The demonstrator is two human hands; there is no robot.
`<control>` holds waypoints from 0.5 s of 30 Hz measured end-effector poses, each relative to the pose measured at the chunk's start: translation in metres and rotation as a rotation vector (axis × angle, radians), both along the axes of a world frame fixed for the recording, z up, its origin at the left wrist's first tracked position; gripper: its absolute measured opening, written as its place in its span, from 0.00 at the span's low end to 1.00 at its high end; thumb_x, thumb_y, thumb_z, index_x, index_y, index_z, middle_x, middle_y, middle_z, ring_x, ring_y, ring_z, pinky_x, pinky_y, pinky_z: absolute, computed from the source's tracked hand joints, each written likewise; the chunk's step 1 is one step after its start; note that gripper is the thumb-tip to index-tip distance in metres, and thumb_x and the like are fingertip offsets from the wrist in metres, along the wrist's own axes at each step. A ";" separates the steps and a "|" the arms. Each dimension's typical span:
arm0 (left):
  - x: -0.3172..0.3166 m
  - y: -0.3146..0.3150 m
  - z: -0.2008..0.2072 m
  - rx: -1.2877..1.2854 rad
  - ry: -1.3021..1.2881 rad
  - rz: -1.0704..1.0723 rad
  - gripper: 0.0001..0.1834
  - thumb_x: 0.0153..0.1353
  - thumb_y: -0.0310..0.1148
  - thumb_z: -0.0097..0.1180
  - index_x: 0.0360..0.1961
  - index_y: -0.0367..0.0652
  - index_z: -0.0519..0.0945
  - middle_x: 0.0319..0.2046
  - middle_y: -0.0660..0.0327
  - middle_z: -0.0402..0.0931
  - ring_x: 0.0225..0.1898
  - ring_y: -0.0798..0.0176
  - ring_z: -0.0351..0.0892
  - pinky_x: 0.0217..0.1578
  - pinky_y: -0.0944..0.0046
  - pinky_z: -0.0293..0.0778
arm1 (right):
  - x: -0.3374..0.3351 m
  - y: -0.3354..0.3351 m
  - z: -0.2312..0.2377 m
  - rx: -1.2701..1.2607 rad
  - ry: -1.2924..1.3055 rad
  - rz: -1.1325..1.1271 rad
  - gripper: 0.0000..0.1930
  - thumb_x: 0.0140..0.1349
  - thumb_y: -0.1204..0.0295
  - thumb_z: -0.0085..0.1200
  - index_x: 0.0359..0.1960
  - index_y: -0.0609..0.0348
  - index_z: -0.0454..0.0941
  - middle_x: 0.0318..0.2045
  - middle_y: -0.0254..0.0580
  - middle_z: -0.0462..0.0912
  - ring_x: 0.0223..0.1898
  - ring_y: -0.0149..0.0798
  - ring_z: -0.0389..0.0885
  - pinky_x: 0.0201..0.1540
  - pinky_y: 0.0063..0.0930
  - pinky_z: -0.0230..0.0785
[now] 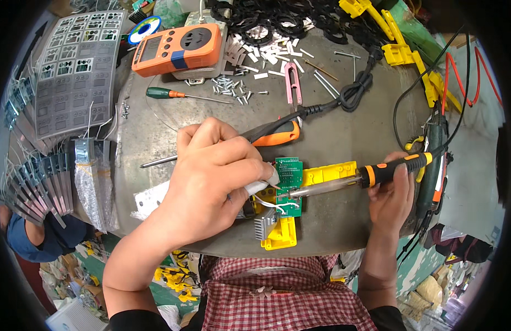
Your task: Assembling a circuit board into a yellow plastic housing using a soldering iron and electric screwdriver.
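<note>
My right hand [392,198] grips the black and orange handle of a soldering iron [327,186], its tip touching or very near a green circuit board [289,171]. The board rests on a yellow plastic housing [280,236], with a finned metal heat sink [264,225] and white wires [271,203] beside it. My left hand [217,174] is closed in a pinch at the board's left edge, white coverings on its fingertips. A thin wire end [276,187] shows at those fingertips. The left hand partly hides the housing.
An orange meter [175,49], loose screws [230,88] and a green-handled screwdriver [166,93] lie at the back left. An orange-handled tool [280,134] and a knotted black cable [355,92] lie beyond the board. Metal-strip bundles [46,185] line the left edge; yellow parts [399,53] stand back right.
</note>
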State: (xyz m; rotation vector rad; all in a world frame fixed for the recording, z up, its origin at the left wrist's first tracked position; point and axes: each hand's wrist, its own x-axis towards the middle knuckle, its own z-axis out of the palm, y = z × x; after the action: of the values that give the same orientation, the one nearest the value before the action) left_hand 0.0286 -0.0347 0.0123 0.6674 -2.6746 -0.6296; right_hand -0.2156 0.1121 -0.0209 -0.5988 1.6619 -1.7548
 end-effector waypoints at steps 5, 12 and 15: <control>-0.005 0.001 -0.001 0.043 0.022 -0.005 0.15 0.37 0.23 0.63 0.30 0.49 0.82 0.31 0.68 0.71 0.40 0.57 0.68 0.45 0.56 0.59 | -0.002 -0.002 -0.001 -0.003 -0.001 0.029 0.17 0.68 0.56 0.44 0.42 0.59 0.68 0.22 0.35 0.74 0.17 0.25 0.71 0.15 0.14 0.59; -0.008 0.003 -0.005 0.076 0.000 -0.030 0.15 0.37 0.21 0.63 0.30 0.48 0.82 0.33 0.66 0.69 0.41 0.56 0.67 0.44 0.57 0.59 | -0.004 -0.004 -0.005 -0.014 0.005 0.031 0.17 0.68 0.57 0.45 0.42 0.60 0.69 0.22 0.35 0.73 0.16 0.24 0.71 0.15 0.14 0.59; -0.009 0.003 -0.005 0.095 0.000 -0.032 0.15 0.37 0.21 0.63 0.30 0.47 0.81 0.33 0.65 0.69 0.41 0.55 0.67 0.44 0.56 0.59 | -0.004 -0.003 -0.005 -0.003 0.017 0.032 0.17 0.68 0.56 0.45 0.41 0.60 0.69 0.22 0.35 0.73 0.16 0.24 0.71 0.14 0.14 0.59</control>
State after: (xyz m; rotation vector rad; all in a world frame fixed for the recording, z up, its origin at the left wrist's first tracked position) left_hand 0.0199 -0.0317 0.0071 0.6507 -2.6734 -0.7692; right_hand -0.2197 0.1094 -0.0258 -0.6401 1.6527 -1.7349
